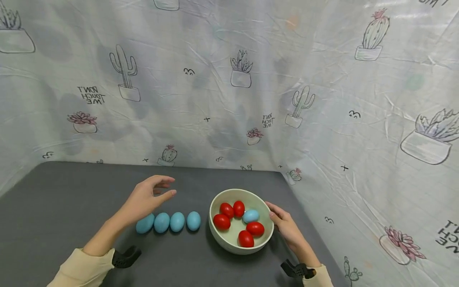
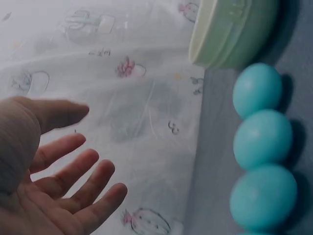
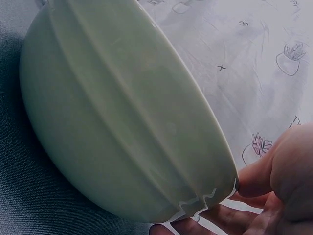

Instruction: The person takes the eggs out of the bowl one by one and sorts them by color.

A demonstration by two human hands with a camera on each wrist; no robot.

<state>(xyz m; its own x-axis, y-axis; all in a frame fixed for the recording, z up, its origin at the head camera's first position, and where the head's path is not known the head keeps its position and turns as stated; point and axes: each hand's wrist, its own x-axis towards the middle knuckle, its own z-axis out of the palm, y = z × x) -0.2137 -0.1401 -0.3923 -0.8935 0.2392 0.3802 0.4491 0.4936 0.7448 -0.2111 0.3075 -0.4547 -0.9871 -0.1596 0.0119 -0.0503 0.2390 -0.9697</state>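
Note:
My left hand (image 1: 152, 193) hovers over the table with thumb and fingers apart and nothing between them. Below and beside it lies a row of several blue eggs (image 1: 177, 222), one partly covered by the wrist; the left wrist view shows blue eggs (image 2: 262, 139) too. A pale green bowl (image 1: 229, 247) stands right of the row. Inside it are several red eggs (image 1: 255, 229) and one blue egg (image 1: 251, 216). At the bowl's right side my right hand (image 1: 287, 225) grips its rim, thumb at the edge and fingers against the outside (image 3: 244, 218).
A dark grey table (image 1: 172, 263) lies beneath everything. A pale curtain (image 1: 201, 95) printed with cacti and succulents hangs behind it and along the right side. Black straps with cameras (image 1: 126, 257) sit on both wrists, below cream sleeves.

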